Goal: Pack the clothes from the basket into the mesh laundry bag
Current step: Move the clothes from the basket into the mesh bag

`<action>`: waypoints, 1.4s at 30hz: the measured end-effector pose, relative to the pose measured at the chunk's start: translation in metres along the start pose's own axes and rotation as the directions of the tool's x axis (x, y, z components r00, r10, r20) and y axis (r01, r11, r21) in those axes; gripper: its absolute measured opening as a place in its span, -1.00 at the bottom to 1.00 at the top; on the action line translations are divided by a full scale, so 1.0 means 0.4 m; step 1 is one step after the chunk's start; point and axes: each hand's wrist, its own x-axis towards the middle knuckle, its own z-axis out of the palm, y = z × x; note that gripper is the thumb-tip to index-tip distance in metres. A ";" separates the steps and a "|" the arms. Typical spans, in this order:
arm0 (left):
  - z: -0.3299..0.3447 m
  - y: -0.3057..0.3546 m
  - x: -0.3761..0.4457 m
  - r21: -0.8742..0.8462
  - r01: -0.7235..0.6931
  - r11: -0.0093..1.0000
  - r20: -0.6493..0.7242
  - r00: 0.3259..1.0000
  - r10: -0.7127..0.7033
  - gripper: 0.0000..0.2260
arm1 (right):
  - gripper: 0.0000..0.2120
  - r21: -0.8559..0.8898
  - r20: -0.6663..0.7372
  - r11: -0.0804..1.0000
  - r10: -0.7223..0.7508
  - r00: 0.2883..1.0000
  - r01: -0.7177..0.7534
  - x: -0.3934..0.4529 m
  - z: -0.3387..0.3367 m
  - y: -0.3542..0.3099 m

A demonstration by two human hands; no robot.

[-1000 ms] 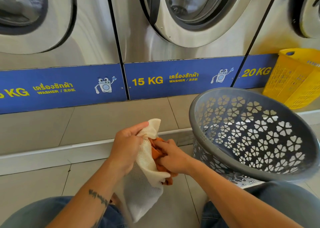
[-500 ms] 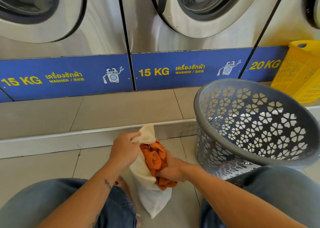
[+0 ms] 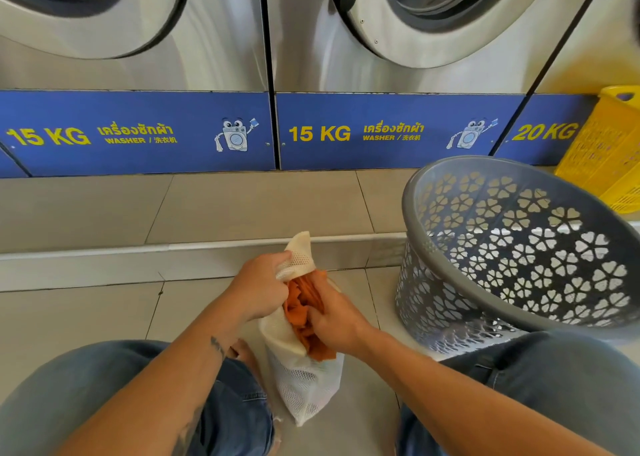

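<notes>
Orange cloth [image 3: 304,313] now sits deeper in the bag [image 3: 301,379] than a second ago, more of it below the mouth. Left hand [image 3: 258,286] clenched on the bag's rim, holding it open; right hand [image 3: 334,317] grasping the cloth, pushing down. Bag hangs near, between the knees. Grey basket [image 3: 519,303] at right looks empty: likely the last garment
</notes>
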 end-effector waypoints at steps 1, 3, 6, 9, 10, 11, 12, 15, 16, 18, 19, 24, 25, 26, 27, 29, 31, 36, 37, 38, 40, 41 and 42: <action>-0.003 -0.002 0.004 -0.003 0.001 1.000 0.016 1.000 -0.001 -0.39 | -0.47 -0.042 0.057 0.999 -0.018 0.998 0.021 0.004 0.010 0.010; -0.004 0.000 0.006 0.009 0.000 1.000 0.055 0.998 -0.001 -0.40 | -0.35 -0.185 0.156 0.982 -0.001 0.988 0.030 0.010 0.022 0.020; 0.003 0.015 0.005 0.047 -0.004 0.999 0.111 0.994 -0.001 -0.39 | -0.27 -0.366 0.152 0.928 0.128 0.980 -0.064 0.018 0.025 0.052; 0.006 0.027 0.007 0.067 -0.016 0.998 0.130 0.991 0.007 -0.35 | -0.31 -0.402 0.065 0.876 0.317 0.946 -0.266 0.032 -0.006 0.062; 0.007 0.029 0.008 0.074 -0.019 0.997 0.134 0.991 0.009 -0.33 | -0.32 -0.392 0.085 0.872 0.353 0.932 -0.294 0.037 -0.023 0.047; 0.007 0.030 0.010 0.080 -0.019 0.997 0.139 0.990 0.008 -0.32 | -0.34 -0.351 0.121 0.885 0.365 0.923 -0.304 0.044 -0.041 0.034; 0.007 0.030 0.012 0.088 -0.018 0.996 0.143 0.990 0.006 -0.31 | -0.35 -0.296 0.178 0.903 0.372 0.911 -0.310 0.049 -0.064 0.016; 0.002 0.031 0.015 0.136 -0.018 0.991 0.144 0.990 -0.002 -0.29 | -0.20 -0.199 0.400 0.912 0.409 0.820 -0.358 0.058 -0.121 -0.015; 0.000 0.032 0.017 0.152 -0.019 0.988 0.138 0.990 -0.002 -0.28 | -0.12 -0.182 0.433 0.913 0.408 0.804 -0.365 0.059 -0.127 -0.013; -0.003 0.035 0.018 0.167 -0.028 0.986 0.129 0.992 0.007 -0.28 | -0.04 -0.122 0.416 0.939 0.342 0.843 -0.321 0.051 -0.108 -0.015; -0.003 0.036 0.018 0.165 -0.032 0.986 0.127 0.992 0.011 -0.28 | -0.03 -0.114 0.338 0.955 0.297 0.893 -0.274 0.046 -0.084 -0.009; 0.001 0.036 0.011 0.165 -0.045 0.985 0.173 0.985 0.016 -0.31 | -0.27 -0.107 -0.017 0.967 0.229 0.973 -0.229 0.023 0.011 0.052; 0.003 0.036 0.007 0.159 -0.044 0.986 0.188 0.982 0.013 -0.31 | -0.31 -0.116 -0.043 0.967 0.225 0.973 -0.228 0.021 0.007 0.057; 0.003 0.036 0.003 0.146 -0.043 0.988 0.204 0.979 0.012 -0.30 | -0.34 -0.112 -0.070 0.966 0.224 0.972 -0.231 0.025 -0.001 0.063; 0.004 0.038 -0.001 0.132 -0.045 0.990 0.217 0.976 0.015 -0.30 | -0.41 -0.071 -0.108 0.967 0.237 0.966 -0.245 0.031 -0.012 0.060; 0.006 0.045 -0.005 0.116 -0.060 0.991 0.224 0.974 0.033 -0.29 | -0.63 0.121 -0.241 0.944 0.327 0.914 -0.306 0.050 -0.027 0.043; 0.007 0.052 -0.002 0.111 -0.077 0.991 0.194 0.980 0.055 -0.29 | -0.72 0.384 -0.291 0.860 0.459 0.839 -0.337 0.068 -0.014 0.020; -0.013 0.040 0.014 0.107 -0.037 0.994 0.074 0.997 0.029 -0.31 | -0.62 0.234 -0.145 0.967 0.135 0.980 -0.098 0.048 0.084 0.062; -0.017 0.035 0.015 0.115 -0.023 0.993 0.058 0.998 0.016 -0.31 | -0.62 0.088 -0.081 0.994 0.071 0.994 -0.064 0.043 0.094 0.087; -0.019 0.031 0.016 0.126 -0.010 0.992 0.053 0.999 0.004 -0.32 | -0.68 -0.064 -0.033 0.997 0.039 0.999 -0.041 0.039 0.094 0.106; -0.021 0.027 0.016 0.162 0.008 0.987 0.058 0.998 -0.017 -0.32 | -0.72 -0.319 0.024 0.947 -0.036 0.999 0.041 0.041 0.071 0.117; -0.023 0.026 0.016 0.186 0.012 0.983 0.057 0.998 -0.023 -0.33 | -0.70 -0.379 0.077 0.923 -0.046 0.996 0.072 0.044 0.058 0.109; -0.026 0.027 0.017 0.204 0.017 0.979 0.055 0.998 -0.029 -0.33 | -0.66 -0.394 0.138 0.917 -0.003 0.990 0.058 0.043 0.041 0.091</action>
